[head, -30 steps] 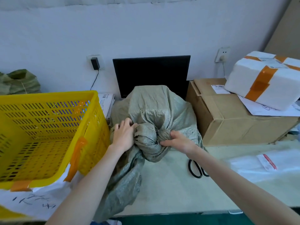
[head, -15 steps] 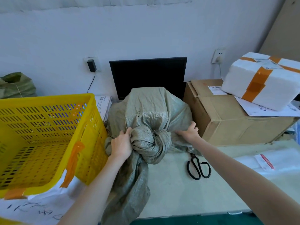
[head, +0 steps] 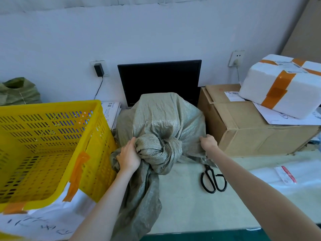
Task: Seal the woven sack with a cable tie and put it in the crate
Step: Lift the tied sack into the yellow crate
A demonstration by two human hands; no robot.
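A grey-green woven sack (head: 165,119) stands full on the table in front of a dark monitor, its bunched, twisted neck (head: 156,152) hanging toward me and trailing over the table edge. My left hand (head: 128,157) grips the left side of the bunched neck. My right hand (head: 208,141) clutches the sack's fabric at its lower right, beside the cardboard box. A yellow slotted crate (head: 52,146) stands empty to the left of the sack, patched with orange tape. I see no cable tie.
Black scissors (head: 212,180) lie on the table right of the sack. A large cardboard box (head: 251,129) with a taped white foam box (head: 281,86) on it stands at right. The monitor (head: 159,80) is behind; clear plastic bags (head: 286,176) lie front right.
My right hand left the bunched neck and moved right to the sack's lower right side. My left hand shifted slightly lower on the neck. The scissors are now uncovered.
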